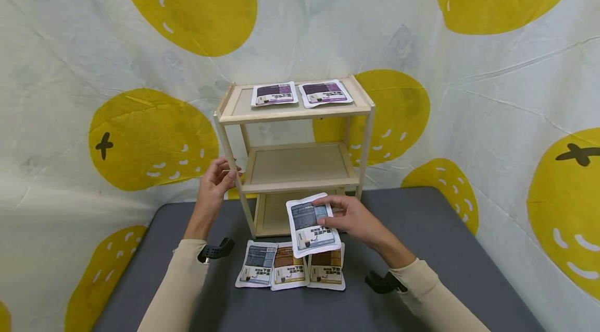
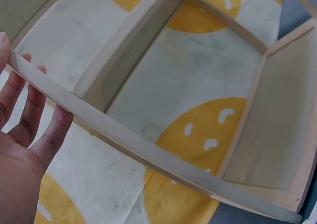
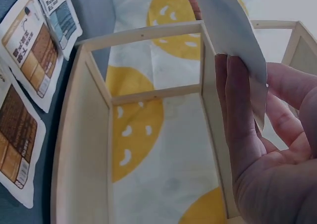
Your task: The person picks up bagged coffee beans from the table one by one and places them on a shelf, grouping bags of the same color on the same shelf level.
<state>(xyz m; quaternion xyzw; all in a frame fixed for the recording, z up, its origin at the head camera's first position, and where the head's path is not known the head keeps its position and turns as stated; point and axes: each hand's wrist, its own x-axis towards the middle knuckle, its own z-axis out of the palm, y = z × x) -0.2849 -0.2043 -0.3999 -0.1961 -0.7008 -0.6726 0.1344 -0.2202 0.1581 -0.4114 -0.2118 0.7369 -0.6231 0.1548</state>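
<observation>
A light wooden three-tier shelf rack (image 1: 300, 162) stands against the patterned cloth. My left hand (image 1: 216, 186) holds its front left post (image 2: 133, 130), thumb on one side and fingers behind. In my right hand (image 1: 353, 218) a flat white pouch with a blue label (image 1: 307, 213) is pinched by one edge, tilted up in front of the bottom tier. Its plain back (image 3: 233, 30) faces the right wrist camera. Below it on the table lie a blue pouch (image 1: 259, 264), a brown pouch (image 1: 288, 268) and another brown-labelled pouch (image 1: 325, 272) overlapping a further one.
Two purple pouches, one on the left (image 1: 274, 94) and one on the right (image 1: 325, 93), lie on the rack's top tier. The dark grey table (image 1: 403, 222) extends to both sides. Cloth (image 1: 487, 82) printed with yellow fruit hangs behind and at the sides.
</observation>
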